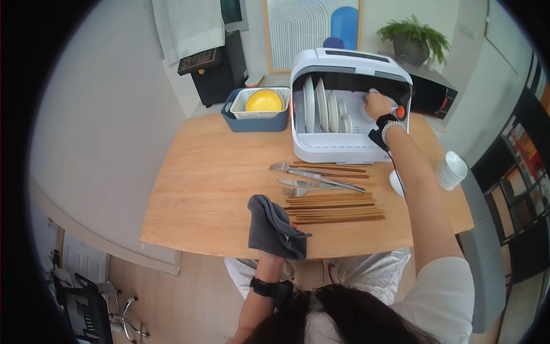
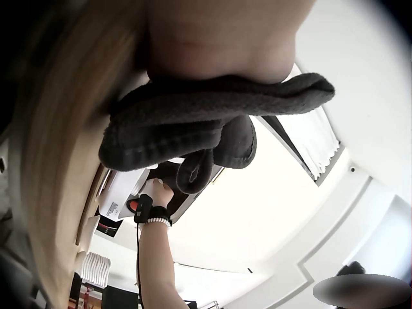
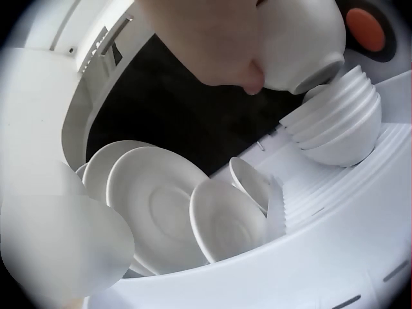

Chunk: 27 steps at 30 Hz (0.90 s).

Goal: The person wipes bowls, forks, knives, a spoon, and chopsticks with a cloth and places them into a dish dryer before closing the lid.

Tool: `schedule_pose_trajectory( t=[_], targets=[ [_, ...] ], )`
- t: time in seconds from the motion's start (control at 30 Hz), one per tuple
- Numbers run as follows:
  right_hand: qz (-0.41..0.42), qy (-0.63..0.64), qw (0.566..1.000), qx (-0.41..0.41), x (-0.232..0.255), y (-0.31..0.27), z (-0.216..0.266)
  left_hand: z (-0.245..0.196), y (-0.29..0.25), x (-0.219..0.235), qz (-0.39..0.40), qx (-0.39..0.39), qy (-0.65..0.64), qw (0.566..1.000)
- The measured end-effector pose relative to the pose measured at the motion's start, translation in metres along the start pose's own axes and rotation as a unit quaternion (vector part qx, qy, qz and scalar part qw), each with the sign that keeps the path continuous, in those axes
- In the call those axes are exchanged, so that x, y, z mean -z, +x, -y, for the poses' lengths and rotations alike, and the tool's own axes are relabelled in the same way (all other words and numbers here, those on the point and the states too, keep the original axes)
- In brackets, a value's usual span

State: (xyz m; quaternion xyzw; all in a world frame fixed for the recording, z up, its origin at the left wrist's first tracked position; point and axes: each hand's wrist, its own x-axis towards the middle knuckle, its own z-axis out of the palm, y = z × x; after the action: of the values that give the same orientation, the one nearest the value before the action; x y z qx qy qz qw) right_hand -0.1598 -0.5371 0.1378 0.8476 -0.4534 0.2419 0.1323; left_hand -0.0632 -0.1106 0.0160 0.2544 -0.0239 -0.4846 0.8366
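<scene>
My right hand [image 1: 378, 105] reaches into a white dish cabinet [image 1: 338, 155] with its front open and grips a white bowl [image 3: 299, 48]. In the right wrist view, this bowl is above a slanted stack of white bowls [image 3: 347, 125] on the ribbed rack. White plates [image 3: 154, 199] stand on edge to the left of the stack. Near the table's front edge, my left hand [image 1: 270, 260] holds a dark grey cloth [image 1: 268, 226]. Folds of the cloth cover most of its fingers, and one fingertip shows beside the chopsticks.
Wooden chopsticks [image 1: 338, 209], forks and knives [image 1: 326, 176] lie mid-table. Under my right forearm is a white bowl [image 1: 396, 182]; stacked white cups [image 1: 452, 170] stand at the right edge. A blue basin [image 1: 260, 124] holds a white basket [image 1: 238, 106] and yellow bowl [image 1: 264, 101].
</scene>
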Motion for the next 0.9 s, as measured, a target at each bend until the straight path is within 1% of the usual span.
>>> schedule_pose_trajectory(
  t=[0.03,0.07,0.13,0.2,0.27,0.37,0.43,0.47,0.6,0.67,0.7,0.77,0.8,0.87,0.9],
  targets=[
    [0.023,-0.015,0.999,-0.020,-0.004,0.004,0.002,-0.001,-0.003,-0.005,0.001,0.004,-0.007,1.000],
    [0.020,-0.012,1.000,-0.020,-0.008,0.008,0.003,-0.002,-0.003,-0.007,0.002,0.001,-0.005,1.000],
    [0.015,0.036,0.996,-0.081,-0.019,0.011,0.004,-0.003,-0.005,-0.009,0.011,0.009,-0.011,1.000],
    [0.022,0.036,0.996,-0.078,-0.028,0.016,0.003,-0.004,-0.007,-0.015,0.009,0.006,0.000,1.000],
    [0.062,0.035,0.991,-0.116,-0.034,0.018,0.008,-0.005,-0.009,-0.018,0.004,0.006,0.010,1.000],
    [0.071,0.007,0.992,-0.107,-0.044,0.018,0.005,-0.006,-0.008,-0.018,-0.001,0.012,0.011,1.000],
    [0.070,-0.004,0.992,-0.108,-0.049,0.020,0.004,-0.004,-0.006,-0.016,0.022,-0.001,0.013,1.000],
    [0.066,-0.015,0.992,-0.109,-0.050,0.020,0.003,-0.004,-0.006,-0.015,0.021,0.000,0.012,1.000],
    [0.081,-0.004,0.990,-0.114,-0.048,0.026,0.005,-0.003,-0.005,-0.012,0.010,0.005,0.017,1.000],
    [0.084,0.028,0.984,-0.154,-0.043,0.026,0.010,-0.001,-0.001,-0.005,0.011,0.002,0.018,1.000],
    [0.084,0.030,0.984,-0.152,-0.045,0.028,0.010,0.001,0.001,0.001,0.025,0.009,-0.004,1.000],
    [0.063,0.068,0.977,-0.192,-0.051,0.033,0.007,0.002,0.003,0.007,0.039,0.016,-0.025,0.999],
    [0.064,0.069,0.977,-0.192,-0.054,0.034,0.006,0.003,0.004,0.009,0.040,0.014,-0.019,0.999],
    [0.040,0.097,0.973,-0.204,-0.046,0.032,0.008,0.002,0.003,0.006,0.042,0.015,-0.013,0.999],
    [0.041,0.095,0.973,-0.206,-0.042,0.029,0.007,0.000,0.001,0.002,0.027,0.016,0.000,1.000]
  ],
)
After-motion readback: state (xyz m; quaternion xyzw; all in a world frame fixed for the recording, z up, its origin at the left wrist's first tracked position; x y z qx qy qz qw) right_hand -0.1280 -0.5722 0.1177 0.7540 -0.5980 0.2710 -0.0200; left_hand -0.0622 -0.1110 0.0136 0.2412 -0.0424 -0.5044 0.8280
